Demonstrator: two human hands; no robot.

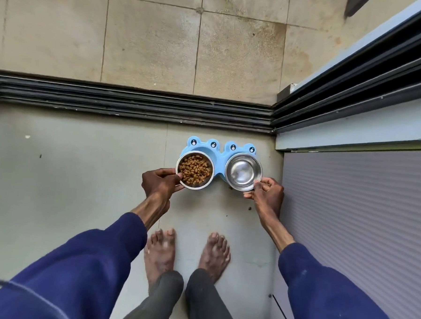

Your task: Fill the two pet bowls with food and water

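A light-blue frog-shaped bowl stand (221, 149) lies on the floor by a door track. My left hand (160, 182) pinches the near rim of a steel bowl (208, 182) filled with brown kibble (194, 169), held over the stand's left well. My right hand (267, 194) pinches the near rim of a second steel bowl (243, 172) over the right well. Its inside looks shiny; whether it holds water I cannot tell.
A dark sliding-door track (134, 101) runs across just behind the stand and turns up along the right. A grey ribbed panel (357, 216) stands at the right. My bare feet (187, 253) are close in front. A few kibble crumbs (250, 207) lie on the floor.
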